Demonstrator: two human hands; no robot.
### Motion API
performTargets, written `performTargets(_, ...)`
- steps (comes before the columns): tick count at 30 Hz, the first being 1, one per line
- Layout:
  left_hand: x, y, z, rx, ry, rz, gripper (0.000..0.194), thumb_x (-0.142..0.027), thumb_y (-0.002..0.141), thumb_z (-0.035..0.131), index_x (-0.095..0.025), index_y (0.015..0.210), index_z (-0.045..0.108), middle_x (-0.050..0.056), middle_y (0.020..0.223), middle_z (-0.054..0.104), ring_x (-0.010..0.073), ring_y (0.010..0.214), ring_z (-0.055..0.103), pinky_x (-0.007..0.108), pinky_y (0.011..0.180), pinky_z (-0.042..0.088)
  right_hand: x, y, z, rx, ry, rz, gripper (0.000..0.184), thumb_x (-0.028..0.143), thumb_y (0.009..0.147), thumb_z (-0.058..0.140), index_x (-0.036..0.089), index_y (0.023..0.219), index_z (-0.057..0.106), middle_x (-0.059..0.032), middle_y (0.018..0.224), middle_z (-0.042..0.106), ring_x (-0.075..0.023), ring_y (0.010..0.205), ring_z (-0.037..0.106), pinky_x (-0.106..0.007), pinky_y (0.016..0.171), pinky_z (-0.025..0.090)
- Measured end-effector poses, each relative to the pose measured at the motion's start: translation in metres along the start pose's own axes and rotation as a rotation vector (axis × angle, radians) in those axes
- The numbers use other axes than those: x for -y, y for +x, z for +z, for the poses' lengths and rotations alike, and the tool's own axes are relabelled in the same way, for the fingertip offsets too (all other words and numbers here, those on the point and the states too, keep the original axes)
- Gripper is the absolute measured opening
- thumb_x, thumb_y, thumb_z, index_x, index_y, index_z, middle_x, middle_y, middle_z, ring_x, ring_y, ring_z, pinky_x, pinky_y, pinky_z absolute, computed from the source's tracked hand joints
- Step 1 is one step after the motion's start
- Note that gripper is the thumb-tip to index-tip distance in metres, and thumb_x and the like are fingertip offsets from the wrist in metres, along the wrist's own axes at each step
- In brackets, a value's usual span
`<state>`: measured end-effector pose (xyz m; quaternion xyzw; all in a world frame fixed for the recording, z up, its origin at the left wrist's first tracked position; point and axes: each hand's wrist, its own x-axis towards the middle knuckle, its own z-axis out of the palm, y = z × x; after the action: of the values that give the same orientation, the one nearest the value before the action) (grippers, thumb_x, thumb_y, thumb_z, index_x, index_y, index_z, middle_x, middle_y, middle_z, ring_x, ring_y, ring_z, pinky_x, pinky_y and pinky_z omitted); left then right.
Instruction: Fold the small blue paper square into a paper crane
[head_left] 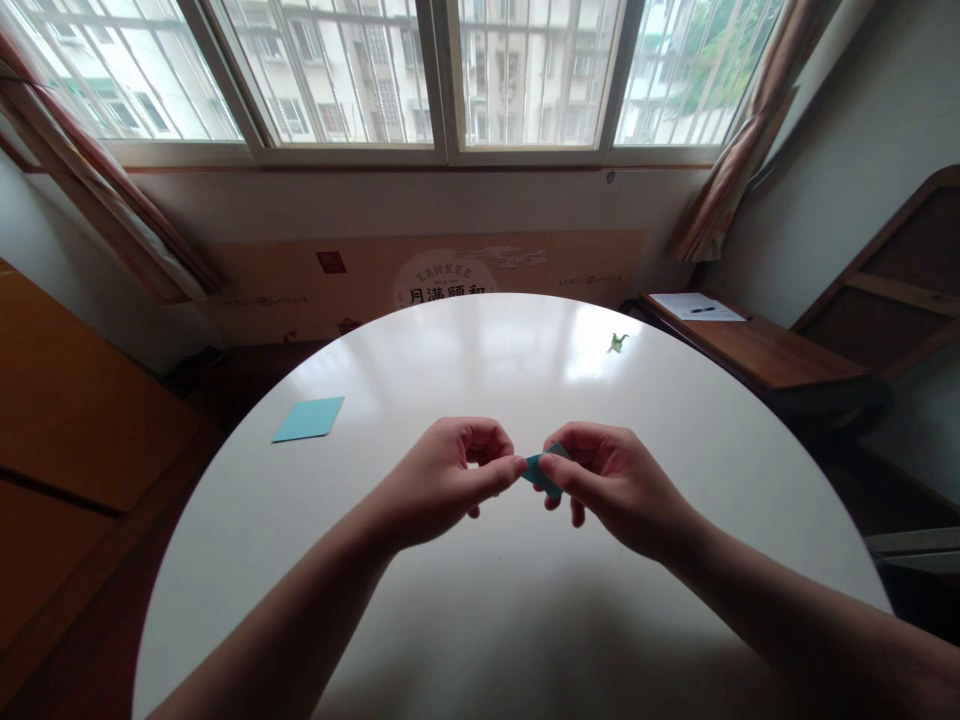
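Observation:
A small folded piece of teal paper (541, 472) is held above the middle of the round white table (487, 620). My right hand (607, 485) pinches it between thumb and fingers. My left hand (450, 480) is curled, its thumb and forefinger tip meeting the paper's left edge. Most of the paper is hidden by my fingers.
A flat light-blue paper square (309, 419) lies on the table's left part. A tiny green folded paper figure (617, 343) stands at the far right of the table. A wooden side desk (757, 345) with a sheet and pen (697, 307) is at the right, a window behind.

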<state>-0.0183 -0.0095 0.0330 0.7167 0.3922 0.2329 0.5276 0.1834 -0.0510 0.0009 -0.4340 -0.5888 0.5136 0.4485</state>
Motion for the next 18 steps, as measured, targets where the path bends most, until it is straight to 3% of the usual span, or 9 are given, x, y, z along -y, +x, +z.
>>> performTargets(3, -0.002, 0.000, -0.009, 0.002, -0.071, -0.026, 0.022, -0.035, 0.079, 0.070, -0.016, 0.072, 0.061, -0.001, 0.063, 0.058, 0.0117, 0.056, 0.053, 0.019, 0.044, 0.046, 0.000, 0.001, -0.003, -0.016, 0.013, -0.001, 0.025, 0.039, 0.088, 0.069, 0.014, 0.082, 0.067, -0.0048, 0.074, 0.068, -0.0152, 0.062, 0.067, -0.019, 0.042, 0.049)
performTargets(8, -0.002, 0.001, -0.011, -0.180, -0.084, 0.026, 0.028, -0.043, 0.079, 0.072, -0.016, 0.076, 0.063, 0.000, 0.067, 0.059, 0.0131, 0.059, 0.056, 0.019, 0.045, 0.045, -0.001, 0.005, -0.006, -0.065, 0.064, 0.003, 0.032, 0.045, 0.087, 0.070, 0.013, 0.083, 0.067, -0.0063, 0.078, 0.070, -0.0150, 0.061, 0.067, -0.018, 0.040, 0.048)
performTargets(11, 0.002, 0.002, 0.001, -0.120, -0.011, 0.055, 0.030, -0.045, 0.082, 0.071, -0.017, 0.094, 0.069, 0.003, 0.078, 0.066, 0.0163, 0.068, 0.060, 0.021, 0.047, 0.048, -0.003, 0.005, -0.005, -0.022, 0.074, 0.020, 0.034, 0.047, 0.085, 0.072, 0.013, 0.084, 0.068, -0.0061, 0.076, 0.069, -0.0158, 0.062, 0.067, -0.019, 0.041, 0.048)
performTargets(14, 0.005, 0.003, 0.011, -0.087, 0.010, 0.020, 0.027, -0.042, 0.085, 0.068, -0.015, 0.086, 0.070, 0.003, 0.072, 0.065, 0.0151, 0.064, 0.059, 0.021, 0.046, 0.047, -0.004, 0.005, -0.004, 0.003, 0.077, 0.026, 0.036, 0.050, 0.085, 0.073, 0.013, 0.087, 0.069, -0.0064, 0.077, 0.069, -0.0162, 0.064, 0.068, -0.018, 0.041, 0.049)
performTargets(18, 0.004, 0.004, 0.009, -0.184, -0.069, -0.042, 0.024, -0.038, 0.083, 0.069, -0.015, 0.076, 0.067, 0.000, 0.065, 0.060, 0.0125, 0.059, 0.055, 0.019, 0.044, 0.045, -0.004, 0.006, -0.007, -0.014, 0.105, 0.039, 0.037, 0.048, 0.085, 0.073, 0.015, 0.099, 0.069, -0.0082, 0.089, 0.071, -0.0164, 0.067, 0.068, -0.017, 0.040, 0.048)
